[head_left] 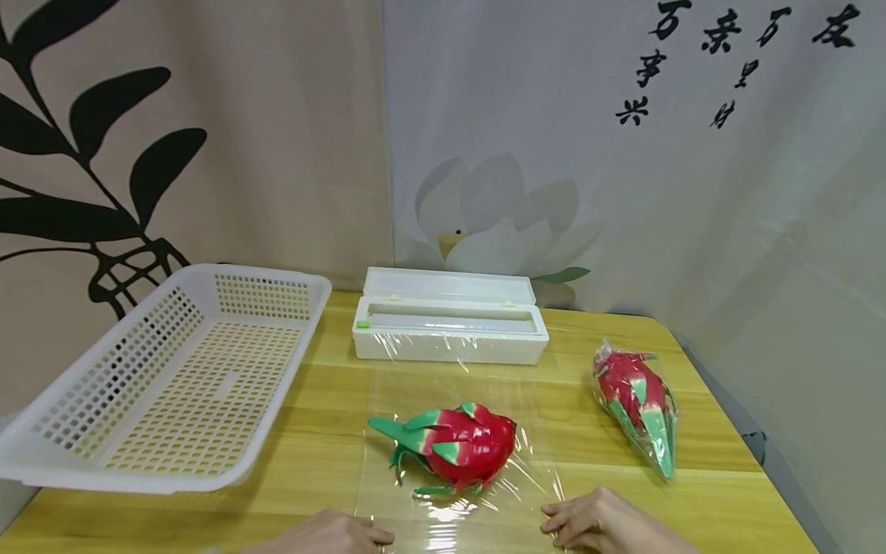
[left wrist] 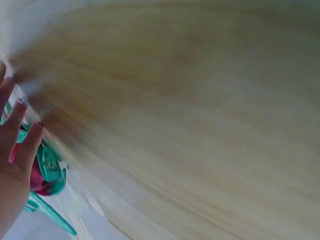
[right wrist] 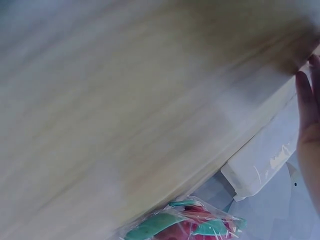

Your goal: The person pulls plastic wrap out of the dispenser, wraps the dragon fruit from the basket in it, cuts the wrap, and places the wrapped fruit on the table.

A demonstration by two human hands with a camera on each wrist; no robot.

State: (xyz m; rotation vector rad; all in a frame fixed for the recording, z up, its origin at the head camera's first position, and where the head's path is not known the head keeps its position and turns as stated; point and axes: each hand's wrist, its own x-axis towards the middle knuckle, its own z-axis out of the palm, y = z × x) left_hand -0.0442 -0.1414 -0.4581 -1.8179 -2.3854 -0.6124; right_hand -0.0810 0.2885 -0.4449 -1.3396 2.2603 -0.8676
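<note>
A red dragon fruit [head_left: 477, 442] with green scales lies on a sheet of clear plastic wrap [head_left: 450, 385], which runs from the white wrap dispenser [head_left: 450, 346] toward me. At the sheet's near left edge is my left hand [head_left: 335, 532]; the left wrist view shows its fingers [left wrist: 31, 145] straight and spread, with the fruit beyond them. My right hand [head_left: 598, 523] rests at the near right edge, fingertips touching the film. Only part of this hand shows in the right wrist view, its visible fingers [right wrist: 305, 100] fairly straight. Neither hand touches the fruit.
A white perforated basket [head_left: 314, 331] stands on the left of the wooden table [head_left: 699, 431]. On the right lies another dragon fruit [head_left: 637, 392] wrapped in clear film. The dispenser's lid [head_left: 450, 285] is raised. A printed curtain [head_left: 727, 192] hangs behind.
</note>
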